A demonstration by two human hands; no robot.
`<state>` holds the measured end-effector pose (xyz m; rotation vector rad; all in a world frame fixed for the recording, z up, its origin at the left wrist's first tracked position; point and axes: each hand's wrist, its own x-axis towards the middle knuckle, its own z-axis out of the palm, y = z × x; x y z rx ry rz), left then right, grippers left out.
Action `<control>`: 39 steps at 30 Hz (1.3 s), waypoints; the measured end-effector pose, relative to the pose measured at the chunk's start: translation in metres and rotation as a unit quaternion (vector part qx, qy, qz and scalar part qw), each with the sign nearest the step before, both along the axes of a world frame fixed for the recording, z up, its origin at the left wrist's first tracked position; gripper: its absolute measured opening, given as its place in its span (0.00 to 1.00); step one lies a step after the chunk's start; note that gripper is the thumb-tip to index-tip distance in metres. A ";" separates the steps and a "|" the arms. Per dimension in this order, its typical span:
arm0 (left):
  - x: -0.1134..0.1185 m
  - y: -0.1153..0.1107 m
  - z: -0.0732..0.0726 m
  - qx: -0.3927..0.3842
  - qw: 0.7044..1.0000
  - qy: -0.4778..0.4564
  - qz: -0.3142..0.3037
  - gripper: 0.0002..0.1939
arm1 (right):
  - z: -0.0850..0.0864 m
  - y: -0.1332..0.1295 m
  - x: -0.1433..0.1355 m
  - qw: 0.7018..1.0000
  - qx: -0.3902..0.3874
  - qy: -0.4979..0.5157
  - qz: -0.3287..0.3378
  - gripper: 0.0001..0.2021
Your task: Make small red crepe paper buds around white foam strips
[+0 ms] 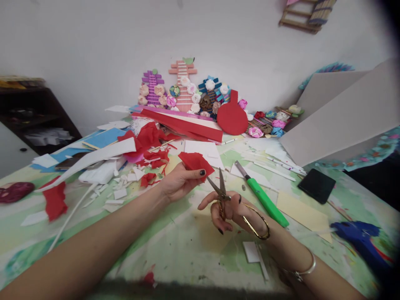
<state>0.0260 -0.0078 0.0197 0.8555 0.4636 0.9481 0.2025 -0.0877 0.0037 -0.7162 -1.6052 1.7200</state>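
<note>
Between the thumb and fingers of my left hand [181, 181] is a folded piece of red crepe-like paper [195, 163]. My right hand [229, 210] grips a pair of scissors [221, 192] by its handles. The blades stand apart and point up toward the red paper, a short gap from its lower right corner. To the right of the scissors lies a green utility knife [265, 200] with its blade out. A white sheet [203, 150] lies flat behind the red paper.
Red paper scraps [153, 160] and white offcuts clutter the left. A red round paddle-shaped piece [232, 116] leans at the back beside flower-decorated stick crafts [183, 89]. On the right are a black flat square [316, 186], a blue glue gun [356, 233] and a large grey board [340, 112].
</note>
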 end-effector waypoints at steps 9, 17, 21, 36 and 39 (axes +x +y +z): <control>-0.001 0.001 -0.002 0.058 0.997 -0.028 -0.031 0.11 | 0.001 0.002 -0.004 0.999 0.015 0.038 0.034 0.39; -0.001 -0.002 -0.002 0.073 0.995 0.004 -0.065 0.13 | -0.004 0.001 -0.003 0.998 0.024 0.058 0.031 0.39; -0.002 -0.001 -0.003 0.060 0.993 0.027 -0.095 0.17 | -0.002 0.000 -0.003 0.998 0.032 0.053 0.027 0.37; -0.005 0.002 -0.001 0.183 0.964 0.103 -0.162 0.05 | -0.002 0.000 0.002 0.998 0.035 0.029 0.033 0.33; -0.004 0.001 0.000 0.172 0.967 0.114 -0.153 0.06 | -0.001 -0.001 0.001 0.999 0.015 0.038 0.023 0.31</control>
